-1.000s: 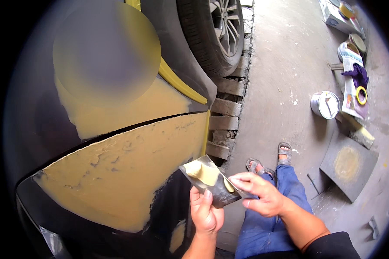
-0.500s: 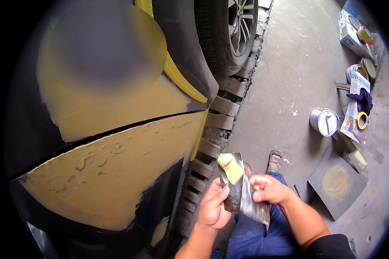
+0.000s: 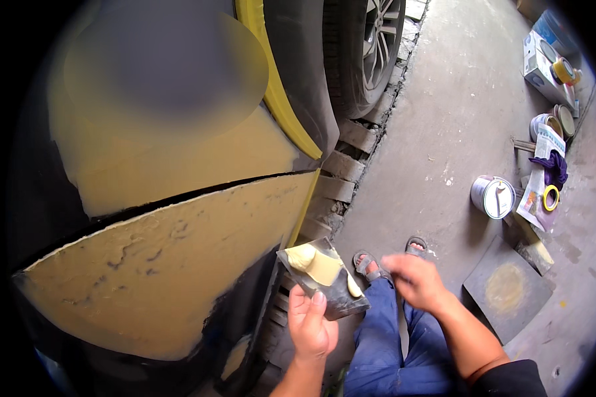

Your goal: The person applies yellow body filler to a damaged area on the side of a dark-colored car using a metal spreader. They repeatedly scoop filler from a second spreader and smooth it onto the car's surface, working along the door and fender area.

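The person's left hand [image 3: 313,327], at the lower centre of the frame, is closed around the lower edge of a dark plate [image 3: 344,301], thumb on top; the plate is tilted. A thick dollop of pale yellow paste [image 3: 323,270] covers the plate's upper left part, with a smaller smear at its right edge. Just right of it, apart from the plate, the right hand [image 3: 414,283] has its fingers partly curled; they are blurred, and whether they grip anything cannot be told. Beneath the hands are blue trousers [image 3: 372,351] and grey sandals [image 3: 371,266]. Filling the left side, a dark car body [image 3: 248,284] bears broad tan filler [image 3: 152,284], pitted and rough in the lower section, with a dark gap between the two sections. Yellow tape [image 3: 278,99] edges the upper section, beside a wheel [image 3: 381,53] at top centre. At the right, a square dark board [image 3: 531,301] with a tan patch lies on the floor [image 3: 430,119]; above it in the frame are a white-lidded tin [image 3: 492,196], a yellow tape roll [image 3: 551,198], a purple cloth [image 3: 555,169] and, farther up, a box [image 3: 540,69].
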